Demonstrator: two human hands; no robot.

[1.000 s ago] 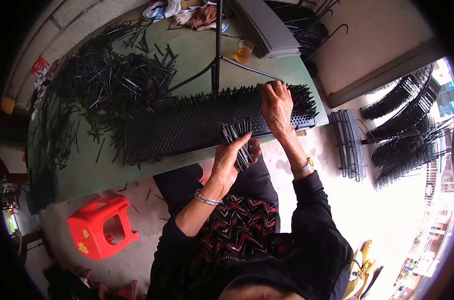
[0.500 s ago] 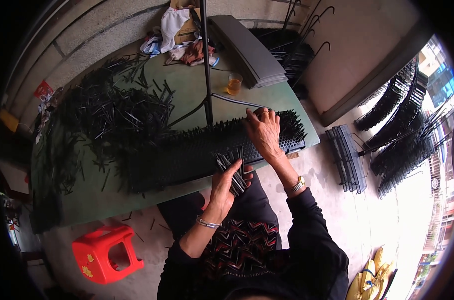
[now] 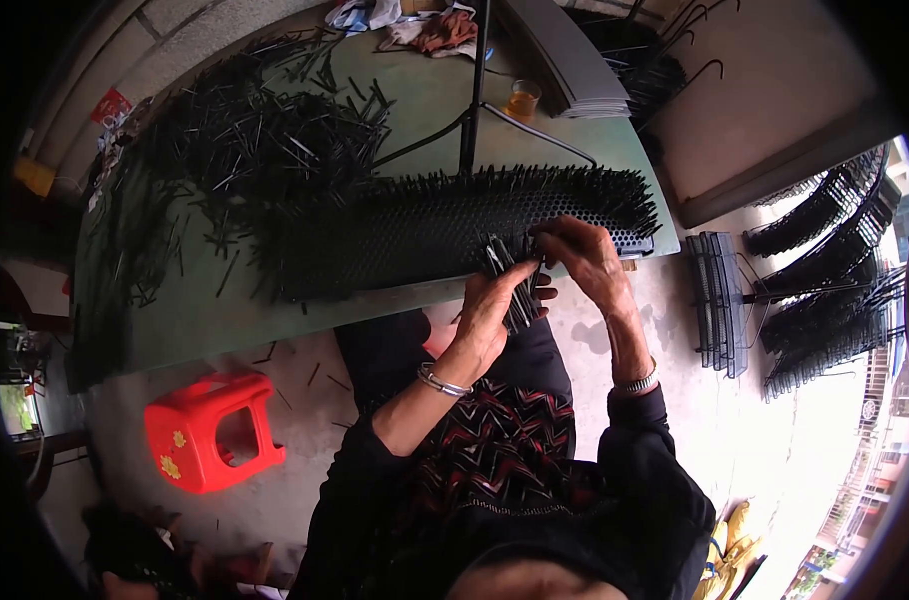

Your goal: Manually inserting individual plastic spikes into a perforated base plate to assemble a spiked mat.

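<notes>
My left hand (image 3: pixel 489 306), with a metal bangle on its wrist, holds a bundle of thin black strips (image 3: pixel 522 305) at the table's front edge. My right hand (image 3: pixel 590 262) is beside the top of that bundle, thumb and fingers pinched together; whether a strip is between them is hard to make out. Behind both hands lies a long black board full of small holes (image 3: pixel 425 222). Along its far side and right end, short black strips (image 3: pixel 535 180) stand up in rows, while many holes nearer me show bare.
A pile of loose black strips (image 3: pixel 275 140) covers the green table (image 3: pixel 205 320) at left. A black metal stand (image 3: pixel 472 120) rises behind the board, near a cup of amber drink (image 3: pixel 523 98) and stacked grey sheets (image 3: pixel 565 60). A red stool (image 3: pixel 215 430) is on the floor.
My right hand has come back from the upright strips at the board's far side to the bundle in my left hand. The view has shifted, so the table sits higher.
</notes>
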